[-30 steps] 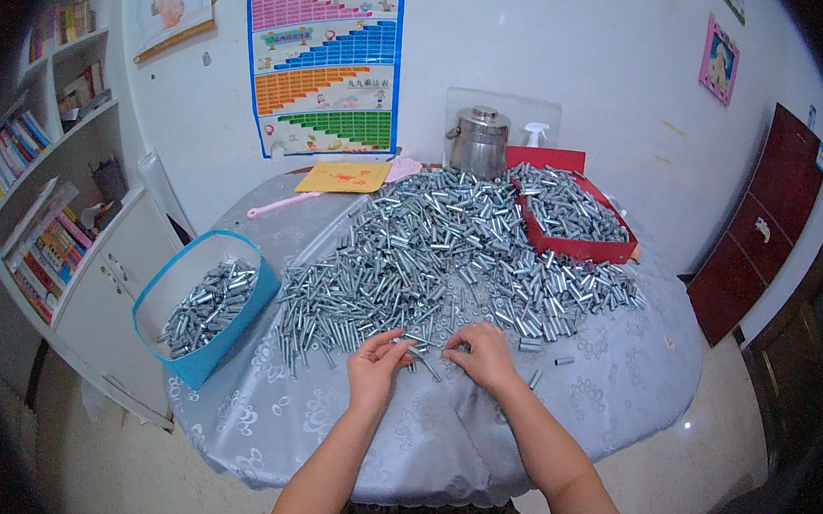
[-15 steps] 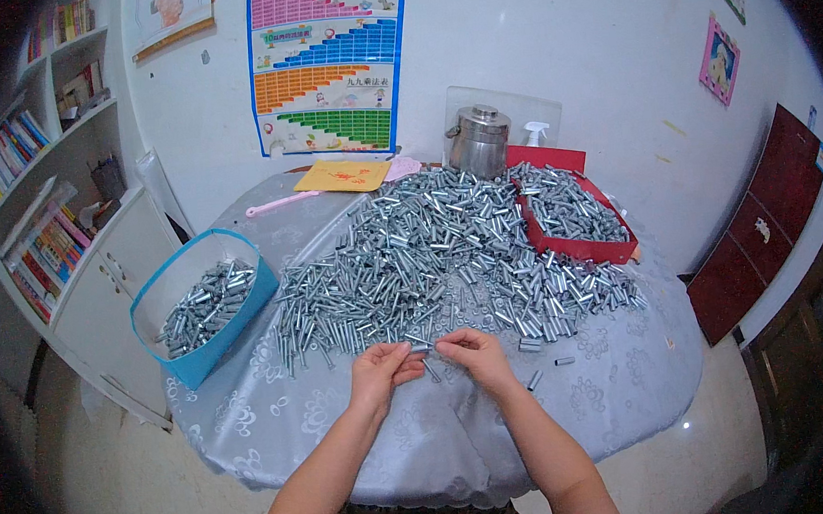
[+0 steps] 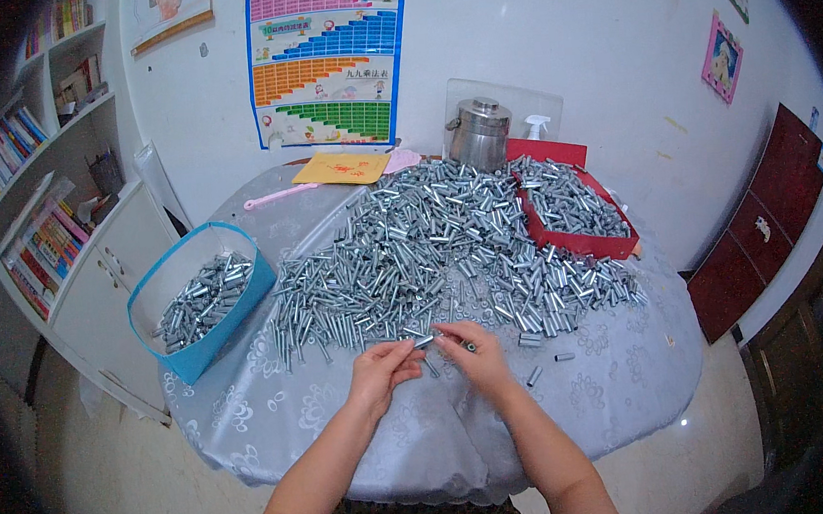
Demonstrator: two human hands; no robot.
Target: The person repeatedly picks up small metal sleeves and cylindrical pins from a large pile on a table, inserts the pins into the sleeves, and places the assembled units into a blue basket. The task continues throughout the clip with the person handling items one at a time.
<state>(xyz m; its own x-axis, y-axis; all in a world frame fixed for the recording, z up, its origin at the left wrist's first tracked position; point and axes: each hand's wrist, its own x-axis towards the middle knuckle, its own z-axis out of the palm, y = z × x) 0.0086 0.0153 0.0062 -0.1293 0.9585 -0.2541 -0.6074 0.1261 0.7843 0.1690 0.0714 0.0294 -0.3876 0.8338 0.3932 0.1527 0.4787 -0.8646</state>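
Observation:
My left hand [image 3: 377,374] is closed, thumb and forefinger pinching a short silvery metal sleeve [image 3: 423,342] near the table's front. Opposite it, the fingertips of my right hand [image 3: 481,358] are pressed together at the sleeve's right end; whatever small part they pinch there is hidden. A second metal tube [image 3: 470,346] shows its open round end among my right fingers. Just below the hands' meeting point lies a loose bolt [image 3: 432,369]. Directly beyond both hands spreads a large heap of zinc-coloured bolts and sleeves [image 3: 383,249], long bolts mostly left, sleeves mostly right.
A blue fabric bin [image 3: 231,317] of metal parts stands at the left, a red box [image 3: 576,245] of them at the far right. Behind the heap are a steel pot [image 3: 481,138], a yellow envelope [image 3: 342,168] and a pink fly swatter [image 3: 281,196]. Loose sleeves [image 3: 534,376] lie right of my hands.
My right hand has turned slightly, and a tube end now shows among its fingers. The left hand still pinches its sleeve in nearly the same place. The view has shifted a little.

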